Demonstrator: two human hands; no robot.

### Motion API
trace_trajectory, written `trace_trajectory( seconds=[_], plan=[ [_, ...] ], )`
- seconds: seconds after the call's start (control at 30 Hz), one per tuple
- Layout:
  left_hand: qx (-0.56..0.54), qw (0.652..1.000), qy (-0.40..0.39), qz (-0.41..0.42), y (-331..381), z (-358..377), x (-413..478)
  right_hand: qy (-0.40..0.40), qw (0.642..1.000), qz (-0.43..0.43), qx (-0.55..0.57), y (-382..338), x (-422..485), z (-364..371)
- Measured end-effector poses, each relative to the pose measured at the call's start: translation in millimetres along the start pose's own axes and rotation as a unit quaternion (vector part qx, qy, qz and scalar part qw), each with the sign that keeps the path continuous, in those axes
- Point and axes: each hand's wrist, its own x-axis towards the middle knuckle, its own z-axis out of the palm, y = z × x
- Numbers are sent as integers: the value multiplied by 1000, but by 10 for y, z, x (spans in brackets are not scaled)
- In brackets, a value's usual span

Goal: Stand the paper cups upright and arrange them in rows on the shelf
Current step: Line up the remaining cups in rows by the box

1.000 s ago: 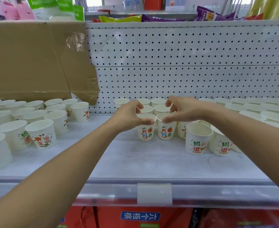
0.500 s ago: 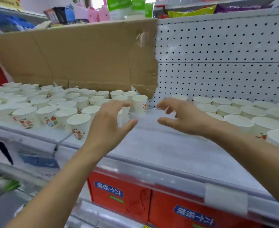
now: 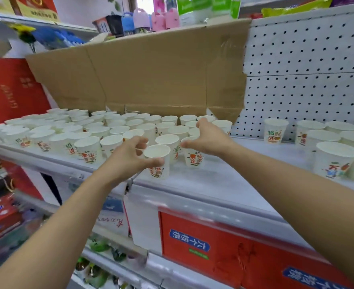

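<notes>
Several white paper cups with printed fruit designs stand upright in rows on the white shelf point(image 3: 224, 180). My left hand point(image 3: 130, 158) grips the rim of the nearest cup point(image 3: 158, 163), which stands close to the shelf's front edge. My right hand point(image 3: 210, 136) arches over the cup beside it point(image 3: 192, 158), thumb at the near rim and fingers round the far side. A large block of cups point(image 3: 71, 130) fills the shelf to the left. A second group of cups point(image 3: 328, 147) stands on the right.
A flattened cardboard sheet point(image 3: 151, 76) leans against the white pegboard back wall point(image 3: 307, 80) behind the left block. Bare shelf surface lies between the two cup groups. Red boxes point(image 3: 213, 247) sit on the shelf below, and a red box point(image 3: 9, 90) stands at far left.
My view has swung left. Both hands left the middle pair of cups, reached left with fingers spread, and now hold two cups at the right end of the left block.
</notes>
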Motion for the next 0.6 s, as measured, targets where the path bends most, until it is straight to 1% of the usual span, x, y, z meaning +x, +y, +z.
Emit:
trace_trajectory(
  seconds=[0.07,0.3,0.53,0.6],
  plan=[
    [7,1000,-8,11,-28,5,50,20,1000,5,-19,-29,8,53],
    [-12,999,-8,33,-65,114,175,34,999,-5,-39,-53,-70,47],
    [-20,999,-2,40,3,261,183,15,996,-16,-81,-44,-174,-53],
    [-5,999,-5,46,58,312,171,9,995,-22,-94,-12,-247,-122]
  ],
)
